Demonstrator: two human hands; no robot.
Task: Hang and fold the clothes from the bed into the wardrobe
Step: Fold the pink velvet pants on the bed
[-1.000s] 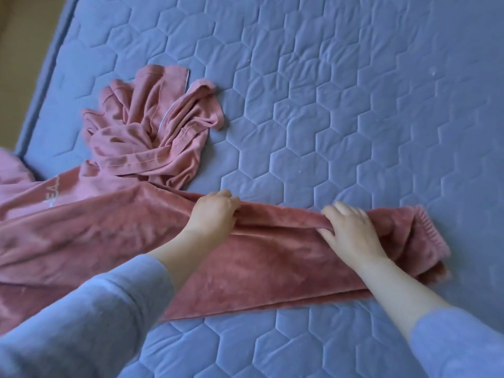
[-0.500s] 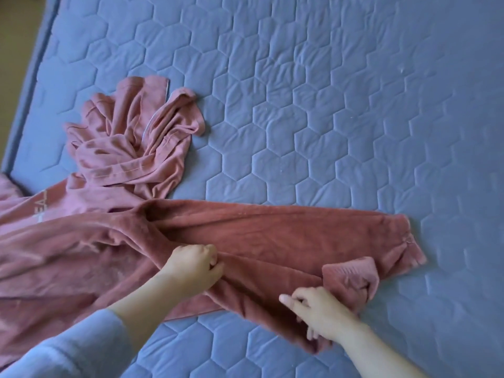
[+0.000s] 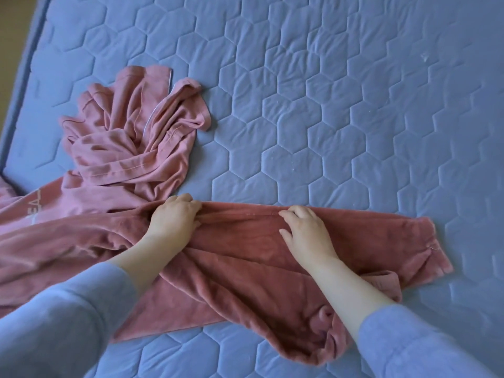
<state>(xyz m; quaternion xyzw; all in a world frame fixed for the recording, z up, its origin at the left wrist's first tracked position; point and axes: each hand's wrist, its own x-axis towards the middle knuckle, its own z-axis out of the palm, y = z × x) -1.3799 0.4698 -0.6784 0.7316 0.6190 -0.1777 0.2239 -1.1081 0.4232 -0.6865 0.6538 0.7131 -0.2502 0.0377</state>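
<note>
The bed [image 3: 341, 110] fills nearly everything in front of me, covered in a blue quilt stitched in hexagons, with a strip of tan floor [image 3: 12, 25] showing past its far left corner.

Across the near part of the bed lies the plush pink garment [image 3: 245, 271], stretched from the left edge of view out to the right, where it ends in a cuffed hem [image 3: 439, 252]. Its near side is rumpled and bunches up into a fold under the person's right forearm.

Just beyond it on the left sits a thinner, paler pink garment [image 3: 131, 143], crumpled into a heap and touching the plush one where the two overlap. Pale lettering [image 3: 35, 207] shows on its flatter part; I can't read it all.

Both arms reach in from the near edge in blue sleeves [image 3: 60, 317].

The left hand [image 3: 173, 221] sits on the far edge of the plush garment, fingers curled and pinching a ridge of the cloth. The right hand [image 3: 306, 231] is further right on the same edge, fingers bent over it and gripping, thumb spread out flat on the fabric.
</note>
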